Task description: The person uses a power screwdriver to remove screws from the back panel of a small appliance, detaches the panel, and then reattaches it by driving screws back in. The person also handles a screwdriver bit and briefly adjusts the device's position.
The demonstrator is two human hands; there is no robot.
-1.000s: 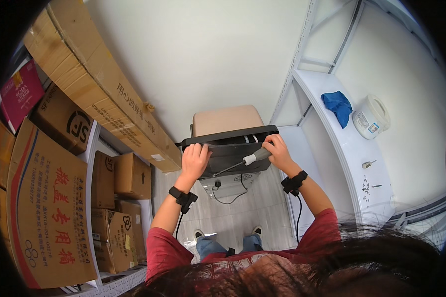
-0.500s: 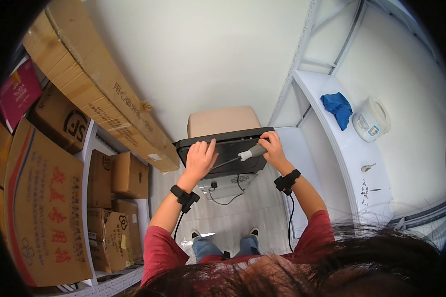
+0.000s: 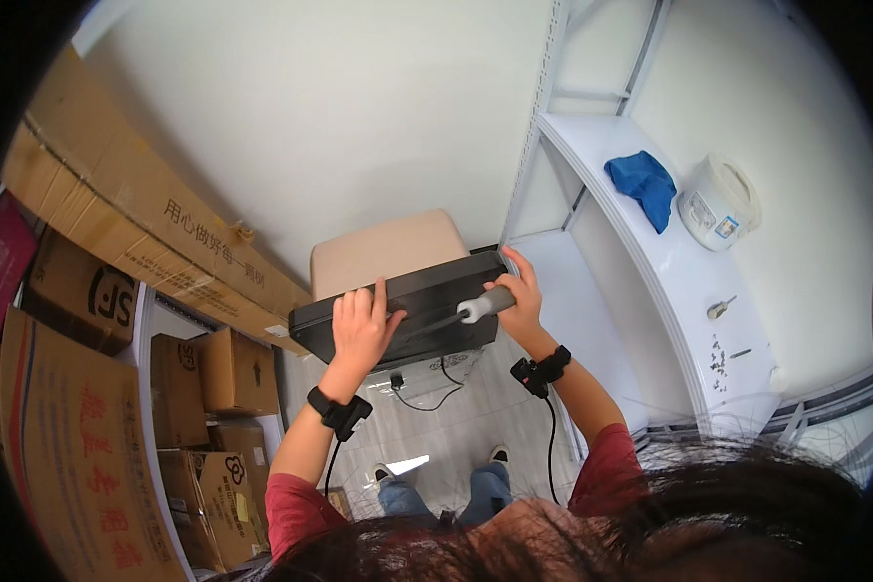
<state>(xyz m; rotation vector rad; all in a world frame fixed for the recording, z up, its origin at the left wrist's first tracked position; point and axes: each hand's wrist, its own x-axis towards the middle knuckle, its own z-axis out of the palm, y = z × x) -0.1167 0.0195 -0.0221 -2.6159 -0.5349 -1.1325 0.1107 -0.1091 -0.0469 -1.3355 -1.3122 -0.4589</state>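
Observation:
A black, box-like rectangular panel [image 3: 422, 291] lies tilted in front of a beige padded-looking block [image 3: 388, 252], its left end lower and nearer. My left hand [image 3: 361, 335] grips the panel's near edge, fingers over its upper side and index finger stretched out. At the panel's right end, my right hand [image 3: 521, 303] holds a screwdriver [image 3: 487, 304] by its grey-and-white handle. The shaft points left across the dark face, and its tip is hard to make out. My right index finger reaches up to the panel's right corner.
A curved white shelf [image 3: 640, 262] on the right carries a blue cloth [image 3: 647, 187], a white bucket [image 3: 716, 206], a small pale-handled tool [image 3: 718, 310] and several screws [image 3: 718, 354]. Cardboard boxes [image 3: 242, 369] fill the left shelves. A long carton [image 3: 165, 213] leans there. Below the panel hangs a black cable [image 3: 432, 407].
The panel has tipped, its left end dropping toward me, and more of its upper side shows. Both hands moved with it. The whole view has also shifted. The screwdriver stays in my right hand.

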